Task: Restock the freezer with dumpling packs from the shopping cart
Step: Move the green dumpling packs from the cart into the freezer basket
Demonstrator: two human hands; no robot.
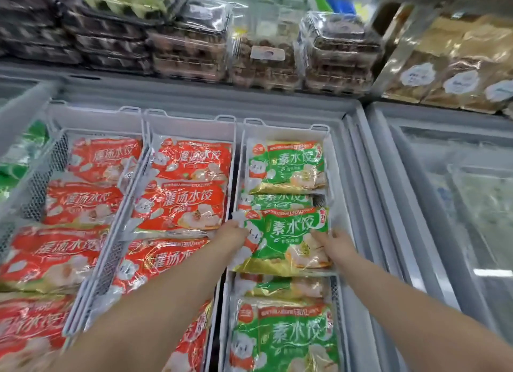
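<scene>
A green dumpling pack (286,241) lies in the middle of the right-hand freezer basket (331,160), held at both sides. My left hand (231,234) grips its left edge and my right hand (334,244) grips its right edge. More green packs lie in the same basket, one behind (287,167) and one in front (286,335). Red dumpling packs (180,202) fill the middle basket and the left basket (83,205). The shopping cart is out of view.
Clear egg cartons (191,44) are stacked on the shelf behind the freezer, with brown bagged goods (455,63) at the right. A second freezer with a shut glass lid (472,210) stands to the right. White wire dividers (133,194) separate the baskets.
</scene>
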